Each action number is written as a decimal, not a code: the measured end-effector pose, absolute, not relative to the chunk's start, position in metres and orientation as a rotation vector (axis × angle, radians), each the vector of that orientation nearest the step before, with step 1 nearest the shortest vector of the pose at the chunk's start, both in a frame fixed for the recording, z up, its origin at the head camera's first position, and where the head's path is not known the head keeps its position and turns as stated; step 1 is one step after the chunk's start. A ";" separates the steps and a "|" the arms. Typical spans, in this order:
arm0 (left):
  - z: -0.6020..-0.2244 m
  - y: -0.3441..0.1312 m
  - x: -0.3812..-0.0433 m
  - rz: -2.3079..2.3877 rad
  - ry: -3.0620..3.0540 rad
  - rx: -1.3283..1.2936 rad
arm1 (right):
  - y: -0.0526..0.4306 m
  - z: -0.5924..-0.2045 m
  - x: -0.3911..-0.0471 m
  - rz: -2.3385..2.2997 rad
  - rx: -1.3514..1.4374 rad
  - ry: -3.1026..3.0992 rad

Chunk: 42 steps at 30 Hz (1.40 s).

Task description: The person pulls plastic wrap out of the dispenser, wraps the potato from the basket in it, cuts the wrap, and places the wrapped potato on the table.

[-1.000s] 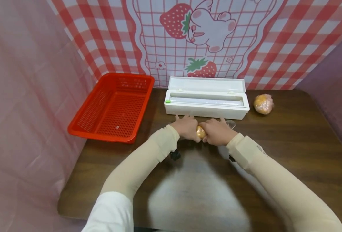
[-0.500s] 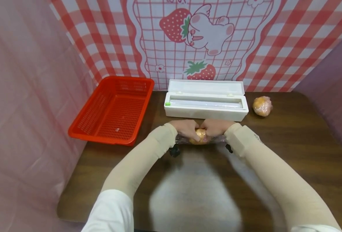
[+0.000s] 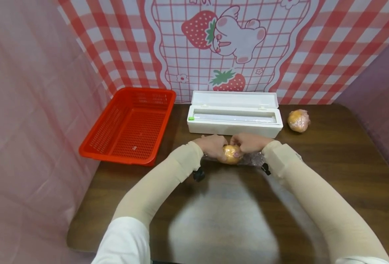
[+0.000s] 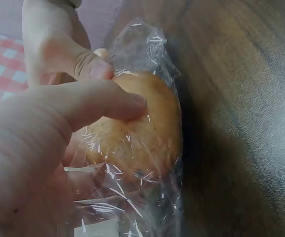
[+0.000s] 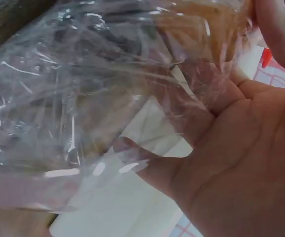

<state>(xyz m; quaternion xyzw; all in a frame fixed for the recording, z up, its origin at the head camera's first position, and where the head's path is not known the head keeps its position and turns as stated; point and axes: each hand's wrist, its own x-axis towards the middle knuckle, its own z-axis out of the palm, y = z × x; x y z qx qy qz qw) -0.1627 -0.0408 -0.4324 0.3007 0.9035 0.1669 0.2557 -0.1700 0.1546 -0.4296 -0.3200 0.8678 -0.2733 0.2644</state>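
A round golden-brown bread bun [image 3: 231, 154] in clear cling film is between both hands, just in front of the white box. My left hand [image 3: 213, 145] grips its left side; in the left wrist view the thumb lies across the filmed bun [image 4: 157, 133]. On the other side my right hand [image 3: 251, 142] holds the bun, its thumb at the edge nearest the box. Loose cling film [image 5: 58, 94] spreads over the right hand's fingers in the right wrist view and partly blurs them. More crumpled film trails below the bun in the left wrist view.
Behind the hands stands a white cling film box [image 3: 235, 129], lid up, a roll inside and a green piece at its left end. A red plastic basket [image 3: 151, 160] is at the left. Another wrapped bun [image 3: 298, 121] sits right of the box on the wooden table [image 3: 333, 161].
The hands have shifted on the bun, and more of it shows between them. My right hand has moved slightly right, with crumpled film visible beneath it. The basket, box and other bun stay put.
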 end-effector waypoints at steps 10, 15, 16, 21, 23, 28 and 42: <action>-0.441 -0.051 -0.175 0.620 2.254 0.760 | 0.145 -0.442 -0.136 -0.119 -0.948 2.760; -0.438 -0.043 -0.172 0.547 2.350 0.746 | 0.146 -0.454 -0.134 -0.040 -0.921 2.843; -0.438 -0.041 -0.170 0.498 2.400 0.750 | 0.146 -0.456 -0.136 -0.050 -0.908 2.848; -0.443 -0.025 -0.156 0.076 2.634 0.813 | 0.148 -0.460 -0.144 -0.143 -0.764 2.777; -0.448 -0.021 -0.151 -0.053 2.677 0.822 | 0.147 -0.459 -0.146 -0.162 -0.697 2.724; -0.458 -0.019 -0.148 -0.099 2.753 0.774 | 0.142 -0.455 -0.148 -0.193 -0.615 2.674; -0.450 -0.036 -0.168 0.115 2.534 0.707 | 0.139 -0.468 -0.143 -0.225 -0.629 2.787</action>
